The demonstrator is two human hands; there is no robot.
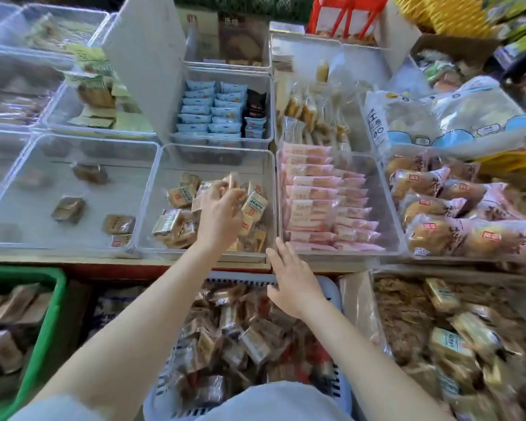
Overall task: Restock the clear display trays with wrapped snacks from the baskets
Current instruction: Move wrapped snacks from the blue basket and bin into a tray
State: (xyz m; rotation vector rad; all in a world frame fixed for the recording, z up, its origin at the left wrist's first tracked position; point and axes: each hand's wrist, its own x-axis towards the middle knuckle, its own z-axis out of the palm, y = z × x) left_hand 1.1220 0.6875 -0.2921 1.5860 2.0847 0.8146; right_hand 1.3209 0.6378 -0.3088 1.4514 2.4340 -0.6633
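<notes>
My left hand [220, 212] reaches into the middle clear tray [152, 208], fingers curled round a small tan wrapped snack [232, 180] above a loose pile of similar snacks [176, 227]. My right hand [292, 282] hovers with straight fingers at the tray's front right corner, holding nothing, just above the far rim of the pale blue basket [334, 294]. That basket sits right below me and is full of brown wrapped snacks [240, 335].
A nearly bare clear tray [9, 189] lies to the left, a tray of pink packets [319, 205] to the right, then bread buns [438, 214]. A green basket [50, 317] stands lower left, a box of snacks [447, 326] lower right. Blue packets [213, 110] fill a tray behind.
</notes>
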